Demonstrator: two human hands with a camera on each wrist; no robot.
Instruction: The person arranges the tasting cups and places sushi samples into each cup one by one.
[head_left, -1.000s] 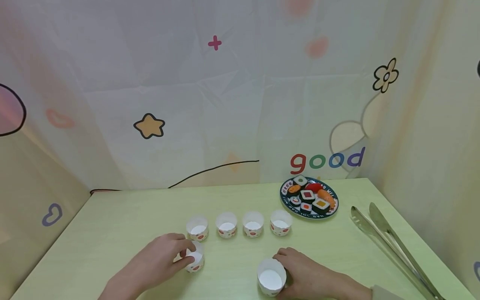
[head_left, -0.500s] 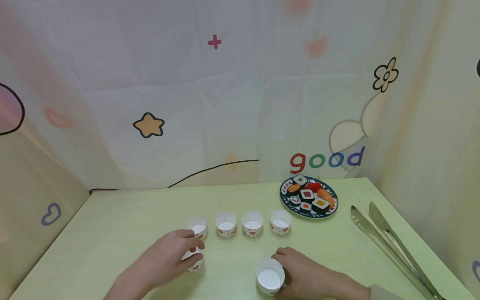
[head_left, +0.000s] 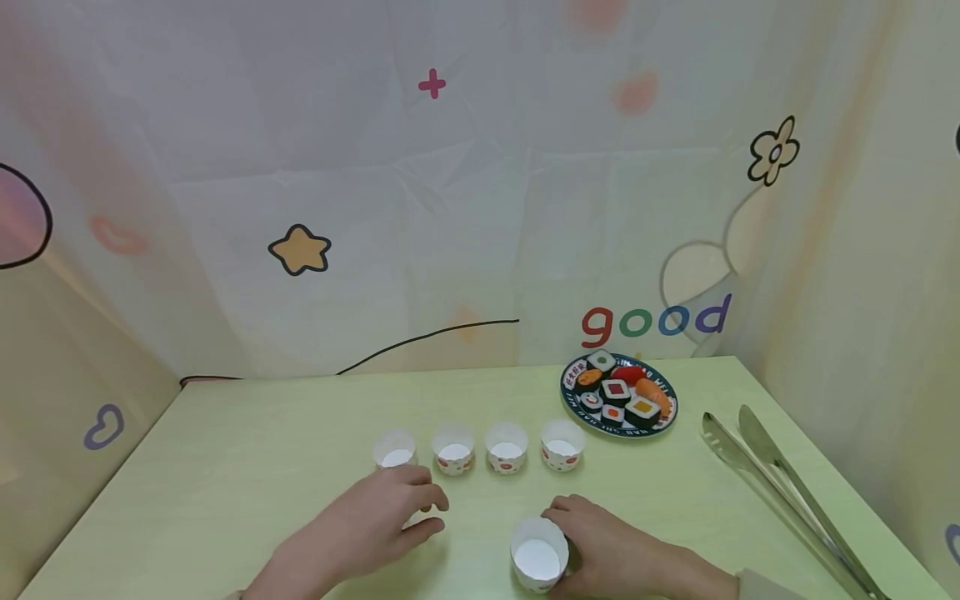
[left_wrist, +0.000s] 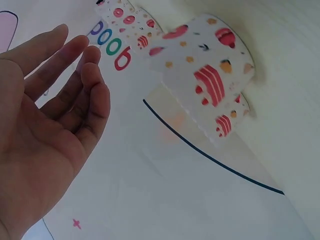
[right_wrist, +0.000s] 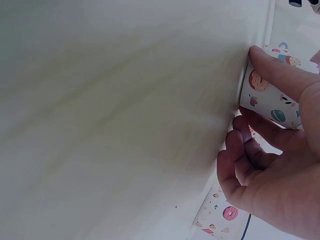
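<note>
My left hand (head_left: 367,525) is over the table with its fingers bent loosely and nothing in its grasp. In the left wrist view, a white paper baking cup (left_wrist: 205,75) printed with cake slices stands apart from the fingertips; in the head view the hand covers the place where a cup stood. With thumb and fingers, my right hand (head_left: 607,546) grips the side of another baking cup (head_left: 540,557), which sits upright at the table's front. The right wrist view shows that cup's printed side (right_wrist: 272,95) between thumb and index finger.
Several matching cups (head_left: 506,450) form a row behind the hands. Farther back on the right is a round plate (head_left: 566,404) with sushi pieces. Long metal tongs (head_left: 795,496) lie along the table's right side. A printed curtain (head_left: 450,192) closes off the back and sides.
My left hand has let go of the front left cup and shifted rightward, now hiding that cup in the head view. My right hand keeps its grip, almost unmoved.
</note>
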